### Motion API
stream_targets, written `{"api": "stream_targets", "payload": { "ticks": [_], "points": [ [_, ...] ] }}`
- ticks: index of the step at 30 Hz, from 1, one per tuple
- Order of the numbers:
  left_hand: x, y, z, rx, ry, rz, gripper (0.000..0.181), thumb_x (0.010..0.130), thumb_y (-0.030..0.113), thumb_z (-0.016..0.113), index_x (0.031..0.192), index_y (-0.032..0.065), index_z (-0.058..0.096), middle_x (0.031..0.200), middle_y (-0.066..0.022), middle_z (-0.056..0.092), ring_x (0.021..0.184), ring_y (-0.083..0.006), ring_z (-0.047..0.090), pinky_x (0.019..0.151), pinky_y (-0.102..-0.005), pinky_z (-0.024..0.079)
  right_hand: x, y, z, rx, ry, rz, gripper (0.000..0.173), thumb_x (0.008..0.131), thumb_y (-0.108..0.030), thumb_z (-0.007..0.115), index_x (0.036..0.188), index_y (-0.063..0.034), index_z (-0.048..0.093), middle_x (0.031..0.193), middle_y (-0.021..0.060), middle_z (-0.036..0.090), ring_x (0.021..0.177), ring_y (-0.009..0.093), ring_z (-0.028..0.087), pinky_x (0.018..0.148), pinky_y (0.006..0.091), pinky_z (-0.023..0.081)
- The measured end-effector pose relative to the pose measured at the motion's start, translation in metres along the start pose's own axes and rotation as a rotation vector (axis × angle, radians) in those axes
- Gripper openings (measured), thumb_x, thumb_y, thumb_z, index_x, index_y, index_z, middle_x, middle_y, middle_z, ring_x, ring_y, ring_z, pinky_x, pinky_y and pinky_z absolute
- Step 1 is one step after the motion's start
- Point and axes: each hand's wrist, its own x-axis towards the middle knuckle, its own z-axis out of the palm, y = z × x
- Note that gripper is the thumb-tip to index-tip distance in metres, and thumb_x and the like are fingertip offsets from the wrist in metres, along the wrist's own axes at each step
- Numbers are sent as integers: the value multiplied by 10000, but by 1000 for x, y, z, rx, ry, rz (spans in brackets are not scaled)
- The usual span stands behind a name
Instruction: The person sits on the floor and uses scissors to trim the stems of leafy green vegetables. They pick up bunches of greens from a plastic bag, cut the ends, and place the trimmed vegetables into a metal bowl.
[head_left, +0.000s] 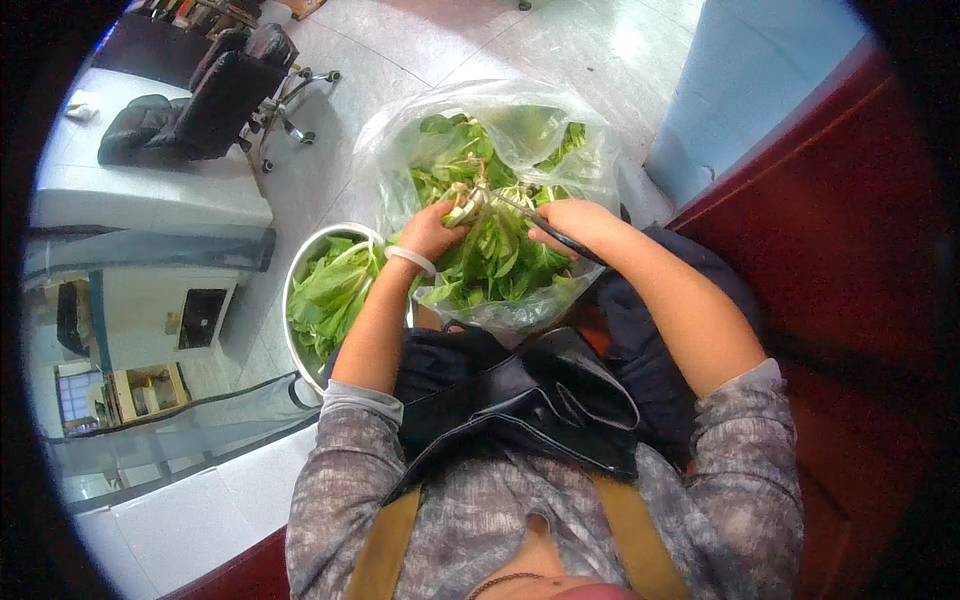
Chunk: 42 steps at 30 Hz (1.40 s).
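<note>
A large clear plastic bag (502, 97) full of leafy greens (502, 247) lies open in front of me. My left hand (435, 234), with a white bangle at the wrist, grips the pale root ends of a bunch of greens (471, 206) over the bag. In my right hand (574, 225) is a dark-handled knife (566, 241), its blade pointing left at those stems; whether it touches them I cannot tell. Left of the bag, a round metal bowl (287, 300) holds more loose leafy greens (337, 289), partly hidden behind my left forearm.
A black office chair (225, 97) on casters stands at the upper left beside a white surface. Dark red furniture (840, 225) and a light blue panel (742, 90) bound the right side. Grey tiled floor (375, 45) shows beyond the bag.
</note>
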Motion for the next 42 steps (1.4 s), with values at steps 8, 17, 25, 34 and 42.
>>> {"api": "stream_targets", "payload": {
  "ticks": [8,17,25,34,42],
  "points": [
    [1,-20,9,-169,153,47,513,656,239,672,1112,83,494,984,-181,567,907,-309,550,784,-342,424,14,7,14,49,214,72,301,818,-343,482,887,-57,545,723,167,591,743,345,568,662,418,446],
    [-1,-1,-8,123,238,40,379,645,248,676,956,84,533,835,-154,594,786,-357,554,687,-419,439,14,16,25,20,104,201,371,821,-372,482,1017,-58,472,894,208,574,861,361,546,718,436,428],
    [0,1,-8,95,236,171,387,637,210,681,969,66,542,874,-155,588,826,-346,551,711,-388,439,4,-1,8,81,88,75,371,817,-374,491,968,-35,490,863,202,579,836,359,551,700,437,432],
    [-5,11,-9,290,365,154,333,639,176,665,937,84,549,846,-113,588,805,-302,550,678,-389,408,8,-3,18,50,197,196,369,815,-359,494,983,-31,494,867,194,576,821,353,558,693,431,438],
    [-20,56,15,594,374,464,296,642,86,565,929,150,530,770,-28,524,784,-212,516,694,-347,366,14,-4,14,583,571,-85,369,740,-135,577,1086,-56,476,852,142,582,822,303,543,706,368,431]
  ]
}}
